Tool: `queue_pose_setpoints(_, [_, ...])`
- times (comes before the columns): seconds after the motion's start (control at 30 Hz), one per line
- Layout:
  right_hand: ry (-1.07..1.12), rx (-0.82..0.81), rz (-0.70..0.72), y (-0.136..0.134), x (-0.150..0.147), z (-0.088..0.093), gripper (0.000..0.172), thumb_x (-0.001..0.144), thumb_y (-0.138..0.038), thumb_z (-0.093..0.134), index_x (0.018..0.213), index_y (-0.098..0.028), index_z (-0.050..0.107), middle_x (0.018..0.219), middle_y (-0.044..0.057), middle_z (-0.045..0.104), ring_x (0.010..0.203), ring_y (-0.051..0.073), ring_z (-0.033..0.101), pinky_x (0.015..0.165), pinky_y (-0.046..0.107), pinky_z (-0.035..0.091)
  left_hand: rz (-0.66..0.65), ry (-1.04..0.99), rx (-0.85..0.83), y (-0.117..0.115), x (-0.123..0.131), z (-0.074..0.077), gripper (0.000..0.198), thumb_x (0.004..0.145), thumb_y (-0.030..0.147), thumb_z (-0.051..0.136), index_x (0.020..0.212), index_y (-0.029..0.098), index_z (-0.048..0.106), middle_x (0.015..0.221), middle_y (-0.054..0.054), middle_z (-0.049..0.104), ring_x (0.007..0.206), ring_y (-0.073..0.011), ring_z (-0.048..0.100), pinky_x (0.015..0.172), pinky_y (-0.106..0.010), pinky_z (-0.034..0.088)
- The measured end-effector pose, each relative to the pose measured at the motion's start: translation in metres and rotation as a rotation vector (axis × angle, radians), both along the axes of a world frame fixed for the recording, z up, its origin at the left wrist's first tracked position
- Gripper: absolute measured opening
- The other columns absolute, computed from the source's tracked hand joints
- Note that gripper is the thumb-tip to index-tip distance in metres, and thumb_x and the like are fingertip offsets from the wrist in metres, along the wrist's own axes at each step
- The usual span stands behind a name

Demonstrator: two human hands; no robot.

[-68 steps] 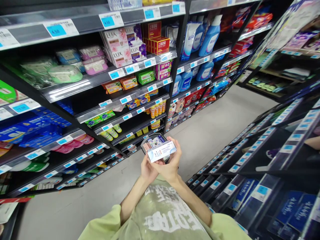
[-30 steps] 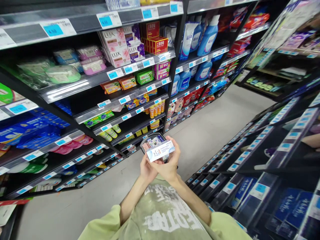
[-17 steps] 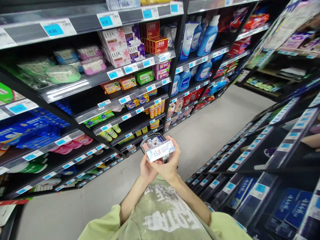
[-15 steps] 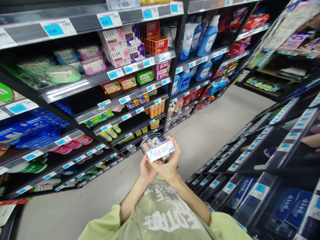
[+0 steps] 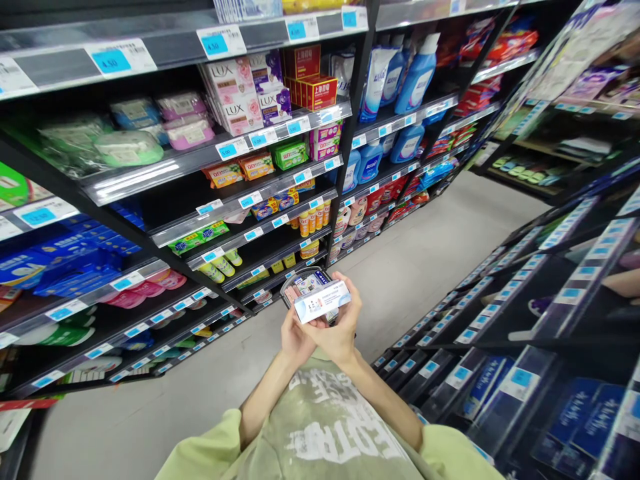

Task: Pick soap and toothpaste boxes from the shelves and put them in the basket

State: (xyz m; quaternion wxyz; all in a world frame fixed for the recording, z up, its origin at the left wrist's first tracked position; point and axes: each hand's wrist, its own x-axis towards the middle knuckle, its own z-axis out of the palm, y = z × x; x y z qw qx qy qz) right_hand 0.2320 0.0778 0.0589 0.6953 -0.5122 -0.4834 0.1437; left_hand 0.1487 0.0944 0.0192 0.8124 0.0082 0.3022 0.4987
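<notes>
A small white and pale-blue carton (image 5: 324,302) with printed text is held in front of my chest. My left hand (image 5: 296,339) grips its left end from below. Around its right end wraps my right hand (image 5: 345,327), thumb and fingers closed on it. Just beyond the carton is a dark basket (image 5: 287,291) with a few packaged goods in it, including a pinkish box (image 5: 292,293). The carton and my hands hide part of the basket.
Shelving on the left carries LUX soap boxes (image 5: 234,100), soap dishes (image 5: 127,148) and blue detergent bottles (image 5: 416,77). Another rack (image 5: 500,320) with price tags borders the right. Between them runs the grey floor aisle (image 5: 440,233), with a further display (image 5: 565,143) at its far end.
Almost nothing differs. The view has shifted very slightly, and both hands keep the carton in the same place.
</notes>
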Motion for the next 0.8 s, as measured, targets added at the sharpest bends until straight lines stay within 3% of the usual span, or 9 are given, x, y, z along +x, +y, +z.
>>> queue_pose_setpoints(0.53, [-0.028,0.026,-0.007,0.0015,0.0033,-0.0056,0.111,0.057,-0.017,0.090,0.150,-0.023,0.030,0.149,0.019,0.044,0.140,0.035,0.047,0.110,0.056,0.049,0.037,-0.018,-0.028,0.0009,0.0002,-0.0035,0.024,0.089,0.036,0.065,0.079,0.016,0.075,0.062,-0.003,0.070,0.055,-0.0172,0.064,0.069,-0.031,0.057])
queue_pose_setpoints(0.7, [-0.020,0.034,-0.002,0.0027,0.0034,-0.0084,0.113,0.055,-0.014,0.090,0.150,-0.024,0.029,0.149,0.018,0.043,0.141,0.034,0.046,0.113,0.057,0.046,0.026,-0.014,-0.024,0.0006,0.0005,-0.0039,0.028,0.088,0.037,0.067,0.069,0.017,0.071,0.056,-0.002,0.065,0.053,-0.0174,0.063,0.067,-0.031,0.057])
queue_pose_setpoints(0.8, [-0.011,0.021,0.003,0.0024,0.0029,-0.0074,0.113,0.056,-0.014,0.089,0.150,-0.024,0.029,0.150,0.019,0.042,0.141,0.034,0.046,0.111,0.055,0.049,0.031,-0.025,0.003,0.0010,0.0004,-0.0070,0.026,0.088,0.037,0.067,0.072,0.017,0.073,0.059,-0.002,0.067,0.056,-0.0182,0.065,0.070,-0.032,0.057])
